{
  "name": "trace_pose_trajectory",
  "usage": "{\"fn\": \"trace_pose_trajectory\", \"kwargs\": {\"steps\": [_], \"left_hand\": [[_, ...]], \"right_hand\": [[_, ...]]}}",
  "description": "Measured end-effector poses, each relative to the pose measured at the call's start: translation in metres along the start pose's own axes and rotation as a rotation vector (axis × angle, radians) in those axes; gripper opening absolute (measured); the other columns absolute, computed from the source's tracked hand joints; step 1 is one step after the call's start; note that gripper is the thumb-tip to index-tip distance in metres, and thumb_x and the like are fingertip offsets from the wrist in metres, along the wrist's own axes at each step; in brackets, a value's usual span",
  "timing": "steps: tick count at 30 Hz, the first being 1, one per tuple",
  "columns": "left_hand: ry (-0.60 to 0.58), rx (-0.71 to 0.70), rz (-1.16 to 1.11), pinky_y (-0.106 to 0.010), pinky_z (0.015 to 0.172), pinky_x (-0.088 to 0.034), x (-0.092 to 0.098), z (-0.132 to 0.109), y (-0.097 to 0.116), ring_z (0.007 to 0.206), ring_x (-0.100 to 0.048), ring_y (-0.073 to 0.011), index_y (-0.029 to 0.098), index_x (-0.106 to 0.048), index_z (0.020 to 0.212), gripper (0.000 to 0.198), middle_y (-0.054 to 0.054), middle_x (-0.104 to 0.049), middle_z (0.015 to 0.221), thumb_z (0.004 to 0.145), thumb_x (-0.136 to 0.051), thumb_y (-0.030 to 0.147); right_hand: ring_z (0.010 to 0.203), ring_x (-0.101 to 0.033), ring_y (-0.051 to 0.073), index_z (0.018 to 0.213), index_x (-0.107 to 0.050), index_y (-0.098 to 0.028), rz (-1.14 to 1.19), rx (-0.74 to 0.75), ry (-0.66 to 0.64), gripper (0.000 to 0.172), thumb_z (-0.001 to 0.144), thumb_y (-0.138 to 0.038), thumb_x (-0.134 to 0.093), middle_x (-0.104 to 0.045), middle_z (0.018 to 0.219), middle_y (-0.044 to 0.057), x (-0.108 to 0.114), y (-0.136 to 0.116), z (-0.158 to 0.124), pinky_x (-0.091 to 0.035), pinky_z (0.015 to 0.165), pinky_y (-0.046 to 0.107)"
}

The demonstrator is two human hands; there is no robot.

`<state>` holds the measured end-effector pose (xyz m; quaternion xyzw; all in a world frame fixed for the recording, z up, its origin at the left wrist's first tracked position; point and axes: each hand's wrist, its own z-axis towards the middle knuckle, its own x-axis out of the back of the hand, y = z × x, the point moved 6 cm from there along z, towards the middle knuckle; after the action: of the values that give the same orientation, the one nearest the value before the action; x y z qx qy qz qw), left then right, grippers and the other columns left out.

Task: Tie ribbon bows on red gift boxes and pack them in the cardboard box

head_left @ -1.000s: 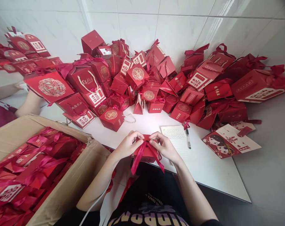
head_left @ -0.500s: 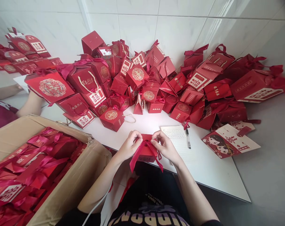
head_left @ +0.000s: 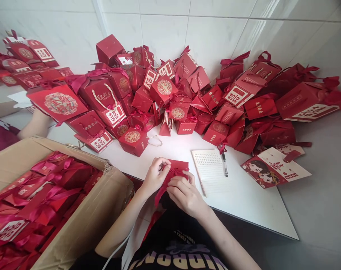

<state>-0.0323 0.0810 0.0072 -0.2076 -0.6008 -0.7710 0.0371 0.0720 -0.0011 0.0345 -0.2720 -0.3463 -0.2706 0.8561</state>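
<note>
A small red gift box (head_left: 179, 164) sits at the table's front edge, close to my body. Dark red ribbon (head_left: 160, 192) is tied across its top, and one tail hangs down at the left. My left hand (head_left: 157, 176) pinches the ribbon by the knot with thumb and forefinger. Curled over the front of the box, my right hand (head_left: 184, 192) has its fingers closed on the ribbon. It hides the right tail and most of the box front.
Red gift boxes (head_left: 163, 88) are piled along the tiled wall. A notebook (head_left: 205, 165) with a pen (head_left: 225, 167) lies at right, near a printed card box (head_left: 274, 168). An open carton (head_left: 114, 187) full of ribboned boxes stands at left. Another person's arm (head_left: 36, 123) shows beyond it.
My right hand has moved from the knot down and left over the box front, covering the right ribbon tail. My left hand stays nearly in place. The notebook's left edge now shows.
</note>
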Motion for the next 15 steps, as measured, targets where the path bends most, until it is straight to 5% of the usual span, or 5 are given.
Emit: {"fn": "trace_pose_trajectory", "kwargs": {"steps": [8, 12, 15], "left_hand": [[0.122, 0.012, 0.008, -0.029, 0.080, -0.044, -0.002, -0.006, 0.002, 0.087, -0.052, -0.0155, 0.021, -0.051, 0.091, 0.010, -0.003, -0.052, 0.092, 0.083, -0.050, 0.025], [0.251, 0.150, 0.007, -0.029, 0.074, -0.044, 0.007, -0.011, 0.000, 0.080, -0.051, -0.0150, 0.020, -0.045, 0.090, 0.018, -0.003, -0.050, 0.090, 0.080, -0.053, 0.034], [0.162, 0.276, 0.077, -0.028, 0.065, -0.040, 0.006, -0.011, -0.002, 0.064, -0.047, -0.0140, 0.020, -0.041, 0.068, 0.028, 0.002, -0.047, 0.067, 0.084, -0.046, 0.042]], "right_hand": [[0.081, -0.061, 0.019, 0.082, -0.054, -0.022, 0.155, -0.001, 0.081, 0.005, 0.082, -0.021, -0.049, -0.065, 0.081, 0.003, 0.018, 0.002, -0.005, -0.035, 0.090, 0.044], [0.058, -0.050, 0.017, 0.067, -0.043, -0.023, 0.192, -0.539, 0.269, 0.024, 0.089, -0.030, -0.038, -0.052, 0.060, 0.001, 0.034, 0.047, -0.011, -0.039, 0.061, 0.034], [0.047, -0.041, 0.015, 0.060, -0.038, -0.024, 0.217, -0.860, 0.096, 0.037, 0.089, -0.046, -0.042, -0.042, 0.050, -0.002, 0.023, 0.072, -0.013, -0.033, 0.050, 0.030]]}}
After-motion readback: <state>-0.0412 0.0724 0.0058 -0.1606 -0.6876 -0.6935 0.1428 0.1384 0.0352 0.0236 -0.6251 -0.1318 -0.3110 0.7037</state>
